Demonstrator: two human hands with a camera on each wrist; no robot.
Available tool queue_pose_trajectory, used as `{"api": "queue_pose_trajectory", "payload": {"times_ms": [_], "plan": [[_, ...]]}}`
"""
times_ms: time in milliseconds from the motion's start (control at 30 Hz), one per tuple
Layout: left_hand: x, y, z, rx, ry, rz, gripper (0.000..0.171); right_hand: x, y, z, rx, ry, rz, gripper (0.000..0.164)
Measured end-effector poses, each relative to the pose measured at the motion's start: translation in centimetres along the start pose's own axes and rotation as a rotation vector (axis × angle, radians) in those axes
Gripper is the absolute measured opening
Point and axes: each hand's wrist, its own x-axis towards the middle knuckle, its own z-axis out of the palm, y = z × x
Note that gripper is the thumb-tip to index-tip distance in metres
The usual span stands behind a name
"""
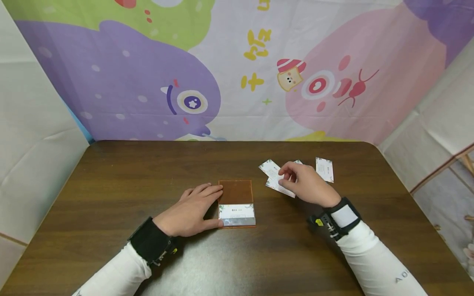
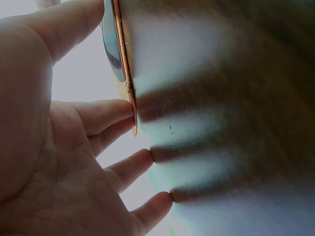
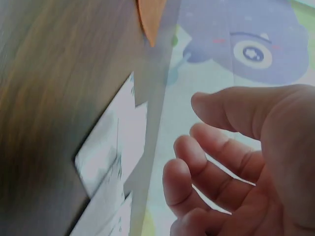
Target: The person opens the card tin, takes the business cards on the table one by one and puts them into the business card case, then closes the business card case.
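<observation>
Left hand (image 1: 194, 210) touches cardholder (image 1: 235, 192); card (image 1: 237, 209) seemingly in pocket (image 1: 238, 222).

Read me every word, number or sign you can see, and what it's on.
"AO", then an unclear stroke: right sleeve.
Left sleeve: cut-off mark, unreadable.
Yellow characters, backdrop: stylised; one resembles "十", the rest unreadable.
Card in the brown holder: print too small.
Loose cards: print too small or blurred.

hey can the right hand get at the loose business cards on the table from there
Probably yes: the right hand hovers over the business cards, its thumb and fingertips apart and holding nothing, and no object visibly blocks the way.
</observation>
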Motion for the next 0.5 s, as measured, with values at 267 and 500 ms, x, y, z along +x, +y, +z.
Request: {"api": "queue_pose_trajectory", "payload": {"times_ms": [267, 500], "plan": [[0.0, 0.0, 0.0, -0.003, -0.003, -0.004, 0.084, -0.3, 2.1, -1.7, -0.003, 0.064, 0.106, 0.020], [0.0, 0.0, 0.0, -0.002, -0.003, -0.001, 0.084, -0.7, 3.9, -3.1, -0.016, 0.118, 0.209, 0.026]]}}
